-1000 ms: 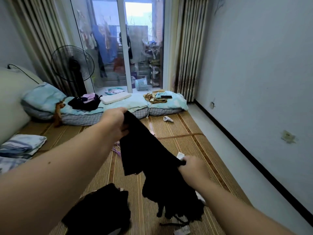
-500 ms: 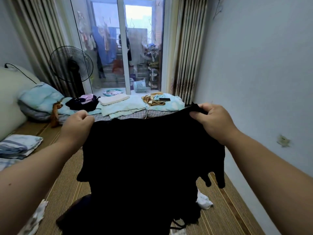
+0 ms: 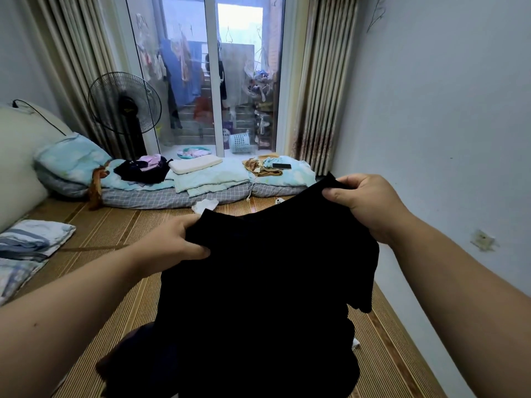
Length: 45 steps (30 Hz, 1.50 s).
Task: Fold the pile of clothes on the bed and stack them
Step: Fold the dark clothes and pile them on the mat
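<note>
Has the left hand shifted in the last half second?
Yes. The left hand slid rightward, from below the standing fan toward the right hand, gripping the black garment.

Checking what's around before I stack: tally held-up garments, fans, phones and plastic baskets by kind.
black garment, gripped by left hand and right hand: 1
standing fan: 1
phone: 1
plastic basket: 1
Total: 4
</note>
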Each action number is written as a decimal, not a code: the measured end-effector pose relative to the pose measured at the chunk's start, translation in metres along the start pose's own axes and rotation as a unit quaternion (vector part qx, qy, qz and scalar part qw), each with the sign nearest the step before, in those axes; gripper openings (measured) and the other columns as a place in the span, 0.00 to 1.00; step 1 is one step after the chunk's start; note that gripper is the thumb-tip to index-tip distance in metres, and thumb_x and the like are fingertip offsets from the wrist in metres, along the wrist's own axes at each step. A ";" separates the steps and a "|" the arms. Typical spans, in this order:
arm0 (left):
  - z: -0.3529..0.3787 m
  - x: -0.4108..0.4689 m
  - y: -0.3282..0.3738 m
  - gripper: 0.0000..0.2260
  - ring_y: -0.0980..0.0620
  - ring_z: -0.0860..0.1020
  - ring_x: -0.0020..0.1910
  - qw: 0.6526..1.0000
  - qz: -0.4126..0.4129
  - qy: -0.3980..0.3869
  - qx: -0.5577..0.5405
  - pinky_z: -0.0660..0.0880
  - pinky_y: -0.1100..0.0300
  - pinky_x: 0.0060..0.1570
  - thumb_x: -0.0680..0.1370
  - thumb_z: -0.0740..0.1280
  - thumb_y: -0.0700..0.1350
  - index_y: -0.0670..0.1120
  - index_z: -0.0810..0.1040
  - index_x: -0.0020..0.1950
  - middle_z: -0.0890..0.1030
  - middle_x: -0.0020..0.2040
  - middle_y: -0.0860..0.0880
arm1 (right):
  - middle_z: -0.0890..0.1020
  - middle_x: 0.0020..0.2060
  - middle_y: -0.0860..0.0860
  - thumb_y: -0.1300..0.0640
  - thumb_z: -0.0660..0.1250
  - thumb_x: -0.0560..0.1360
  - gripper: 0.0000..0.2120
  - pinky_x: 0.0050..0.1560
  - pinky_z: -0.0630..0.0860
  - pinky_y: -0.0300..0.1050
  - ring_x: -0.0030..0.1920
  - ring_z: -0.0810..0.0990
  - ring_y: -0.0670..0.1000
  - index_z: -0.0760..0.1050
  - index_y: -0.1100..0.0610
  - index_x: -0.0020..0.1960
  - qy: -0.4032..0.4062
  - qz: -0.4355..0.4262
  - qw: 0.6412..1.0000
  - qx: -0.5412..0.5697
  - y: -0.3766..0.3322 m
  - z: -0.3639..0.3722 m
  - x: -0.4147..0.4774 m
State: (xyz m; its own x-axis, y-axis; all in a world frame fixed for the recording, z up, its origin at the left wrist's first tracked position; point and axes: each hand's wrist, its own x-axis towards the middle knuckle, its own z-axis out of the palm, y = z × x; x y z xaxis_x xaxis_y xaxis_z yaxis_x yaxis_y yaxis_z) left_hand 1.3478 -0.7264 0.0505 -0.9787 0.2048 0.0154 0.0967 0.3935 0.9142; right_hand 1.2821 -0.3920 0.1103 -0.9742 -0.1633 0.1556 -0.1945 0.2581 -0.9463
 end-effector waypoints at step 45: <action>0.044 0.082 0.036 0.06 0.63 0.75 0.31 0.953 -0.025 -0.132 0.272 0.69 0.70 0.32 0.73 0.73 0.47 0.48 0.77 0.43 0.77 0.35 0.55 | 0.80 0.35 0.47 0.63 0.72 0.67 0.08 0.29 0.69 0.28 0.33 0.77 0.40 0.76 0.53 0.42 -0.255 0.009 0.923 -0.289 0.062 0.052 -0.003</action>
State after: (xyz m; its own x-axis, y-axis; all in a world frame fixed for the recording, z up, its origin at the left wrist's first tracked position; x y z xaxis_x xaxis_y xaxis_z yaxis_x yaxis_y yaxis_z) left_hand 1.2789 -0.6562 0.0664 -0.9121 0.3627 -0.1912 0.2002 0.8010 0.5642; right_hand 1.2791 -0.4245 0.0361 -0.8257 -0.5434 -0.1513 -0.3519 0.7059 -0.6147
